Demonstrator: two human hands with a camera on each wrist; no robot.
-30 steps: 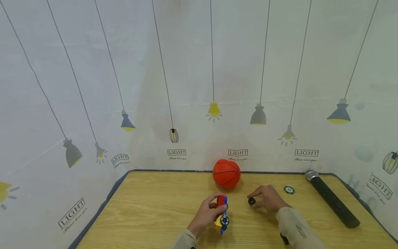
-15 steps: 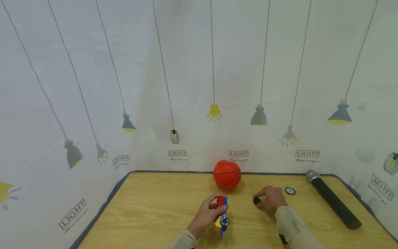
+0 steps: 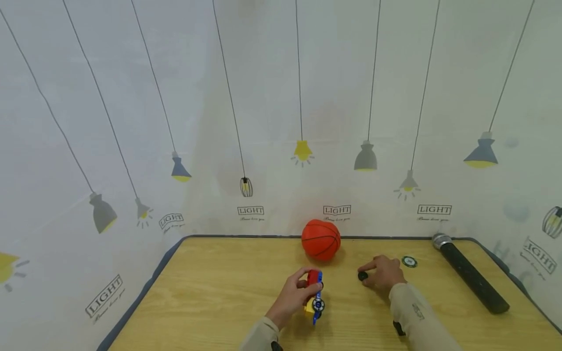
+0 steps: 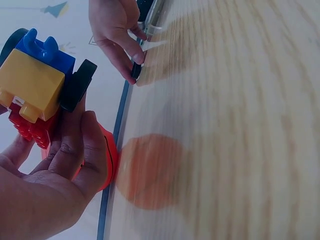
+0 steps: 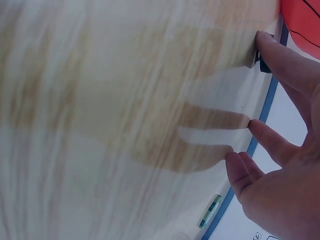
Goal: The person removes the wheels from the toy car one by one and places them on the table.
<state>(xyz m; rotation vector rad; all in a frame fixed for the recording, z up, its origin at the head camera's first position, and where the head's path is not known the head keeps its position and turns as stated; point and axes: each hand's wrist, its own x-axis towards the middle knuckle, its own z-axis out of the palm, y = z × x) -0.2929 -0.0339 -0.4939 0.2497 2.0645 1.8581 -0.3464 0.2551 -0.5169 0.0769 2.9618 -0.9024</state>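
In the head view my left hand (image 3: 291, 296) grips a toy car (image 3: 313, 278) of red, yellow and blue building blocks with black wheels. The left wrist view shows its yellow block (image 4: 32, 82) and blue block (image 4: 47, 54) up close, the fingers around the red part and the car above the tabletop. Right of it, my right hand (image 3: 384, 273) pinches a small black wheel (image 3: 362, 275) at the tabletop. From the right wrist, that wheel (image 5: 265, 62) is partly hidden behind a finger, while other fingertips (image 5: 251, 123) touch the wood.
A red ball (image 3: 321, 240) with basketball lines sits at the back edge of the wooden table (image 3: 219, 278). Right of my right hand lies a green-and-white poker chip (image 3: 410, 262). A black microphone (image 3: 471, 275) lies slantwise at the far right. Lamp-printed sheeting (image 3: 272, 97) surrounds the table.
My right hand has shifted a little to the right with the black wheel, which now shows less of its face. The left hand keeps its hold on the toy car. The head view has tilted slightly.
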